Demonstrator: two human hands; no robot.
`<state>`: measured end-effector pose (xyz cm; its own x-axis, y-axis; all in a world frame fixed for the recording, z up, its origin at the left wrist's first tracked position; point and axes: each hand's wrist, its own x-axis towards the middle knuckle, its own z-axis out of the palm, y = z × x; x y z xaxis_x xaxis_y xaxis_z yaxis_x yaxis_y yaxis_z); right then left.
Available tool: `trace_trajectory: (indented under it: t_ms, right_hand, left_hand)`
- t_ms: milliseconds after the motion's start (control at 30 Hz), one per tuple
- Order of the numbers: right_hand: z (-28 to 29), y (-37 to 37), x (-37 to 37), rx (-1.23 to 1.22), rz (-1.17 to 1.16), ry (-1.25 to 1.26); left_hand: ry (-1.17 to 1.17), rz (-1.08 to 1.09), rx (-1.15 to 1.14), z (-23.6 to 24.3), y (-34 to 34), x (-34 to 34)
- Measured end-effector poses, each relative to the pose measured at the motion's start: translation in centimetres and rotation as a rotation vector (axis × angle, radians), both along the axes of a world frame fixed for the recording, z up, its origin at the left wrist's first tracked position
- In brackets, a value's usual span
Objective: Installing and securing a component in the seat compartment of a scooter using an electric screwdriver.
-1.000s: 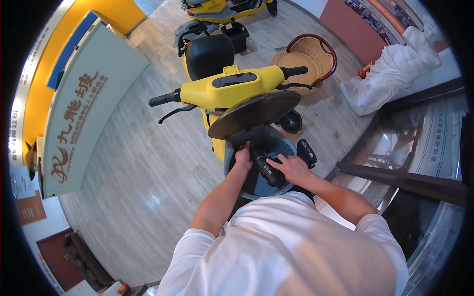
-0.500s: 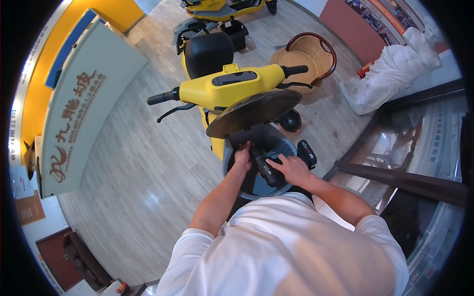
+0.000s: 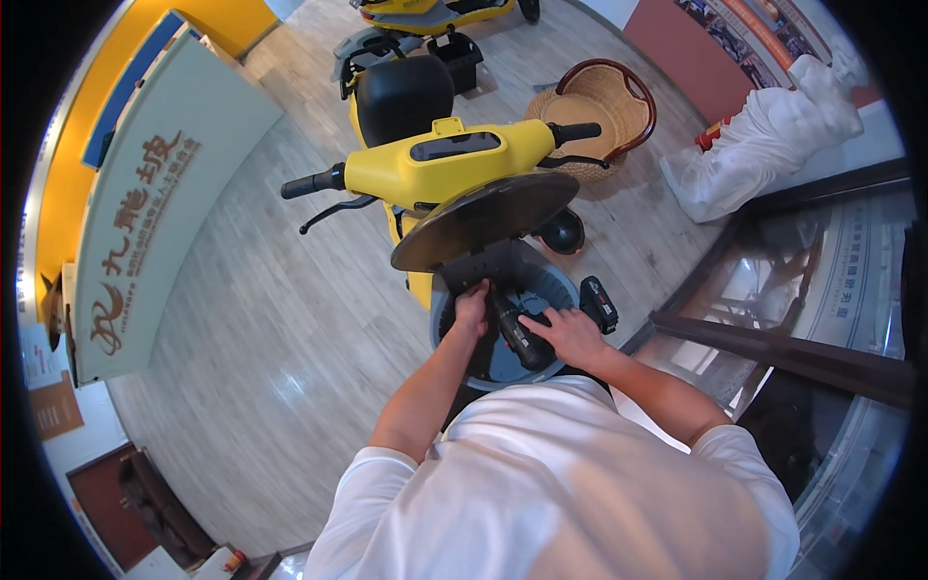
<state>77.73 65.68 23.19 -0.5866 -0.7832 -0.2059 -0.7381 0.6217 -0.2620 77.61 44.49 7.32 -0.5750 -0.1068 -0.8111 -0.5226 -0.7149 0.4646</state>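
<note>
A black cordless drill (image 3: 519, 333) lies over the opening of a grey-blue round bin (image 3: 553, 274) at the front of a yellow scooter (image 3: 447, 164). My right hand (image 3: 574, 338) is closed around the drill's handle, and its battery (image 3: 598, 304) sticks out to the right. The chuck points away from me, towards a dark plate (image 3: 476, 265) under the bin's raised round black lid (image 3: 488, 220). My left hand (image 3: 472, 311) is closed near that plate, beside the chuck. What its fingertips hold, if anything, is hidden.
Handlebars with brake levers (image 3: 333, 214) stretch to both sides beyond the lid. A wicker basket chair (image 3: 592, 108) and a white statue (image 3: 759, 150) stand at the right. On the left is a pale curved counter (image 3: 164, 193). Wood-look floor (image 3: 280, 319) surrounds the scooter.
The raised lid and the scooter appear slightly further left in the view. Both hands and the drill keep nearly the same places.
</note>
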Motion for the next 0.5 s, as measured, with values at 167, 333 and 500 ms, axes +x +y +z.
trace_trajectory:
  t_ms: [167,333,500]
  right_hand:
    - [0.1,0.2,0.2,-0.012,-0.008,-0.025]
    - [0.0,0.3,0.5,-0.011,-0.013,-0.024]
    - [0.2,-0.2,0.5,-0.013,-0.128,0.001]
  left_hand:
    - [0.014,-0.105,-0.082,-0.3,-0.3,0.1]
    - [0.01,-0.102,-0.094,0.4,0.1,-0.2]
    - [0.015,-0.097,-0.138,-0.2,0.1,-0.3]
